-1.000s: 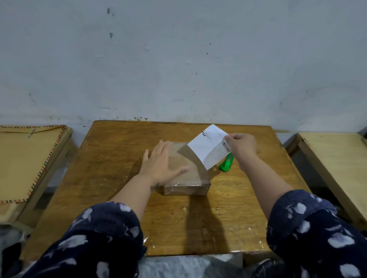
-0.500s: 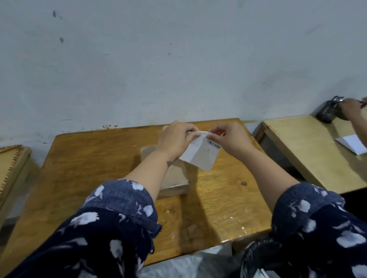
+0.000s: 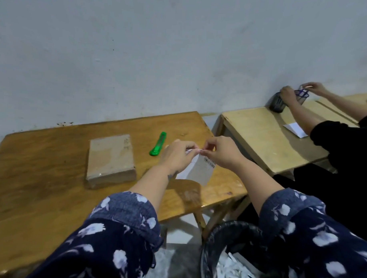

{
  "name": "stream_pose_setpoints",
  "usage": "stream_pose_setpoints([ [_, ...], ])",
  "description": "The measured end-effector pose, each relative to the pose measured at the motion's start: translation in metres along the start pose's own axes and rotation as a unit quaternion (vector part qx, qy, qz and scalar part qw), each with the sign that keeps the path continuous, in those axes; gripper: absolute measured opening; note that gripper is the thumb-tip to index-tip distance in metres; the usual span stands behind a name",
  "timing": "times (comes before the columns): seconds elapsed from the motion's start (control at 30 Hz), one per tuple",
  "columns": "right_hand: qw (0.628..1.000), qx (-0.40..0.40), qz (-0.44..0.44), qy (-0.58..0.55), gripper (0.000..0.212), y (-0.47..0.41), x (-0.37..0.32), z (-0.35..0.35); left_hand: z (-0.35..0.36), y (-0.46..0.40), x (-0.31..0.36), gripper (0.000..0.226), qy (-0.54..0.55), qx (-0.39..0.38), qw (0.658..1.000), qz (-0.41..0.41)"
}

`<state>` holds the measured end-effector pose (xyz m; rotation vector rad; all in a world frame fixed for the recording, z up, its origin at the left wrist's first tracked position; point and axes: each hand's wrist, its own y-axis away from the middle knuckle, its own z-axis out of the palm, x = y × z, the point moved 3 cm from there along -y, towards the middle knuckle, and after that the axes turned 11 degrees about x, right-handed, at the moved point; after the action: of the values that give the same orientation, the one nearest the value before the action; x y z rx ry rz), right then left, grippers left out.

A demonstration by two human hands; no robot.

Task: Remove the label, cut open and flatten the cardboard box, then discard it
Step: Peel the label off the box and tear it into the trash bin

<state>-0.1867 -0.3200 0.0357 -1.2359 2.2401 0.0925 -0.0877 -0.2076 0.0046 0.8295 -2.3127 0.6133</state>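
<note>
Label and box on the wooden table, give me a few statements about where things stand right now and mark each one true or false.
1. Both hands pinch the top edge of the label. True: the left hand and right hand hold it together.
2. The label is stuck to the cardboard box. False: it is off the box, held in the air.
3. The green utility knife lies on the table between the box and the hands. True.
4. The box is cut open and flattened. False: it lies closed and whole.
5. The bin holding paper scraps stands on the table. False: it is below the table's near right corner.
</note>
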Motion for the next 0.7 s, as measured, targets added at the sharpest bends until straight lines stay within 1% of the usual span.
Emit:
stream_pose_setpoints([
  [0.07, 1.0, -0.002, -0.019, -0.005, 0.016, 0.013, 0.018, -0.01, 0.018, 0.012, 0.017, 0.015, 0.005, 0.012, 0.999, -0.048],
  [0.17, 0.998, 0.016, -0.056, -0.014, 0.012, 0.035, 0.043, -0.024, 0.045, 0.031, 0.042, 0.023, 0.088, 0.029, 0.987, -0.131],
  [0.3, 0.994, 0.049, -0.097, -0.006, 0.008, 0.069, 0.077, -0.039, 0.084, 0.059, 0.069, 0.018, 0.171, 0.031, 0.963, -0.205],
  [0.37, 0.993, 0.049, -0.104, -0.014, 0.01, 0.086, 0.092, -0.044, 0.1, 0.073, 0.078, 0.017, 0.201, 0.044, 0.946, -0.251],
  [0.43, 0.992, 0.044, -0.112, -0.032, 0.015, 0.1, 0.101, -0.05, 0.108, 0.087, 0.078, 0.013, 0.216, 0.067, 0.92, -0.319],
  [0.47, 0.992, 0.035, -0.111, -0.042, 0.016, 0.106, 0.104, -0.053, 0.109, 0.094, 0.075, 0.019, 0.21, 0.075, 0.913, -0.342],
  [0.5, 0.993, 0.022, -0.105, -0.055, 0.015, 0.11, 0.107, -0.056, 0.108, 0.101, 0.07, 0.025, 0.21, 0.087, 0.907, -0.355],
  [0.53, 0.993, 0.006, -0.087, -0.074, 0.015, 0.114, 0.11, -0.059, 0.106, 0.107, 0.065, 0.026, 0.214, 0.107, 0.901, -0.361],
  [0.6, 0.991, -0.02, -0.033, -0.127, 0.014, 0.12, 0.115, -0.065, 0.098, 0.117, 0.053, 0.018, 0.205, 0.166, 0.891, -0.37],
  [0.63, 0.988, -0.025, -0.008, -0.152, 0.014, 0.121, 0.118, -0.067, 0.093, 0.122, 0.047, 0.021, 0.19, 0.199, 0.884, -0.379],
  [0.7, 0.982, -0.022, 0.026, -0.184, 0.017, 0.124, 0.122, -0.073, 0.082, 0.132, 0.034, 0.033, 0.141, 0.256, 0.865, -0.408],
])
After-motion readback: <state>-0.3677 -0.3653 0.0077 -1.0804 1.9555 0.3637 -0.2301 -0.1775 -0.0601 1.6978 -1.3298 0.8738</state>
